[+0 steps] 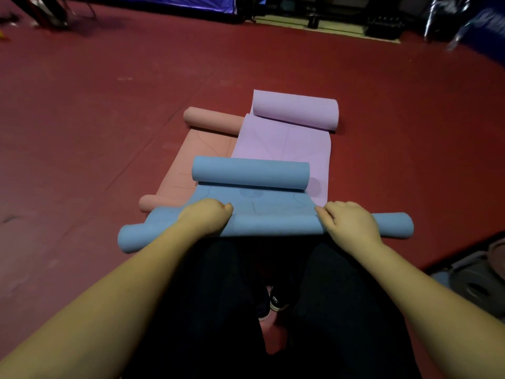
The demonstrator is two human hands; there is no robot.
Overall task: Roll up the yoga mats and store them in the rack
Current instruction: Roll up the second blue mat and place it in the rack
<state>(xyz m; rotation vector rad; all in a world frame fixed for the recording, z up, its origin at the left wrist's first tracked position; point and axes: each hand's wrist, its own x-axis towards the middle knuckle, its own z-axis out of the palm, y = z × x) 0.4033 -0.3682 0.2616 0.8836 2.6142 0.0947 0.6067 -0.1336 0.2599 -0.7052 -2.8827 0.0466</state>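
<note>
A blue yoga mat (262, 199) lies on the red floor in front of my knees, curled into a roll at its near end and at its far end. My left hand (207, 216) and my right hand (348, 221) both grip the near roll, fingers curled over its top. Beyond it a purple mat (284, 143) lies partly unrolled with a thick roll at its far end. A pink mat (202, 143) lies to the left, under the other two, rolled at both ends. No rack is in view.
Red floor (109, 119) stretches all around the mats. A blue tent-like sheet (164, 1) and dark equipment stand along the far wall. Grey weight plates (475, 283) lie at the right edge near my leg.
</note>
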